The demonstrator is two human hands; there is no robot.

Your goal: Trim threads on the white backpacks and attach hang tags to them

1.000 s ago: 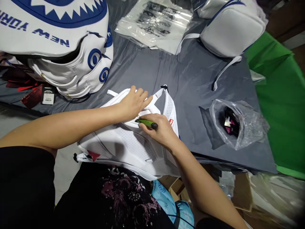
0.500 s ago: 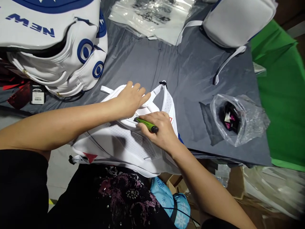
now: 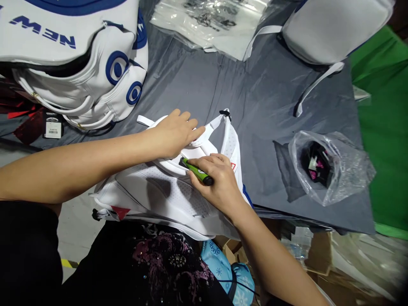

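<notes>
A white backpack (image 3: 149, 187) lies at the table's near edge and against my body, its mesh back panel and straps facing up. My left hand (image 3: 178, 134) is closed over the padded shoulder strap near the top of the bag, with the fingertips curled over the far side. A green pen-shaped tool (image 3: 199, 172) with black ends is in my right hand (image 3: 218, 176). Its black tip points left at the white strap, close below my left hand; whether it touches the fabric I cannot tell. The tool's exact kind is unclear.
Stacked white-and-blue backpacks (image 3: 73, 76) with a black hang tag (image 3: 52, 124) stand at left. Clear plastic bags (image 3: 207, 21) lie at the back, near another white bag (image 3: 334, 29). At right is a plastic bag holding small dark pieces (image 3: 331, 170). Grey cloth (image 3: 191, 80) covers the table.
The view has shifted slightly, so the table things sit a little farther right. My right hand and the green tool have tilted a little; my left hand keeps its hold.
</notes>
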